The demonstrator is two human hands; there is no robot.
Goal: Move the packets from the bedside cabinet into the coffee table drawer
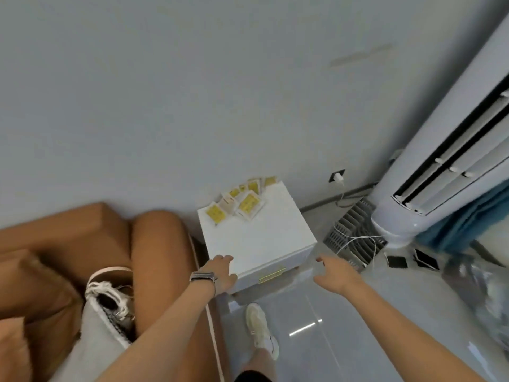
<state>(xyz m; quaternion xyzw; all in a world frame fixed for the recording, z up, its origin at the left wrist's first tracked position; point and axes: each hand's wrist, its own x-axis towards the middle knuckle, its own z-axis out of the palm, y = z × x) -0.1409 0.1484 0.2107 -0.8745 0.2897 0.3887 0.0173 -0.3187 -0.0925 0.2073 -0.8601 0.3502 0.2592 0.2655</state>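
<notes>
1. Two bare forearms stretch out from the bottom edge, both reaching toward the white bedside cabinet (256, 238).
2. Big brown sofa (68, 244) fills the lower left, its rounded arm just beside the cabinet's left side, with a grey bag (102, 321) lying on it.
3. White standing air conditioner (440, 161) towers at the right, against blue curtains (468, 221).
4. Now the cabinet itself: pushed against the grey wall, gold handle (271, 274) on its drawer front.
5. Grey basket (355, 232) sits on the floor between cabinet and air conditioner, a white cable (358, 241) trailing across it.
6. Left hand (223, 274), watch (202, 277) on the wrist, rests on the cabinet's near left corner, fingers straight and spread, gripping nothing.
7. Right hand (334, 274) hangs in the air just right of the cabinet's near corner, fingers loose and apart, holding nothing.
8. One pale shoe (261, 326) stands on the glossy floor below the cabinet.
9. And the packets (242, 202): a loose yellow-and-white pile at the back left of the cabinet top, some leaning on the wall, well apart from both hands.
10. Charger (338, 177) is plugged into the wall socket to the right.
</notes>
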